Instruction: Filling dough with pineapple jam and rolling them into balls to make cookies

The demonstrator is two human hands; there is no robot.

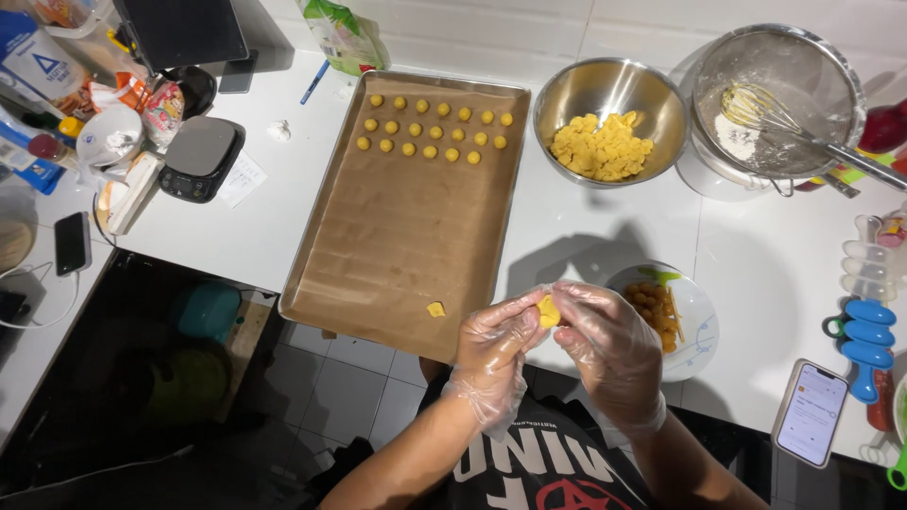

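Far up and to the left of the hands, a blue and white carton (33, 61) stands at the tabletop's (586, 236) corner, cut off by the frame edge, and a green and white bag (345, 33) leans against the wall beyond the baking tray (312, 255), its top out of view. Its print is too small to make out. Both hands wear thin clear gloves and meet just past the near edge of the tabletop. The left hand (493, 338) and the right hand (609, 340) are closed together on a small piece of yellow dough (547, 311), pinched between the fingertips, so most of it is hidden. Just left of the hands, a second yellow bit (436, 309) lies on the tray's brown paper; rows of small yellow balls (435, 127) sit at the tray's far end. Right beside the right hand is a white plate (699, 312) with orange filling, partly covered by that hand. Further ahead stands a steel bowl (567, 94) of yellow dough pieces.
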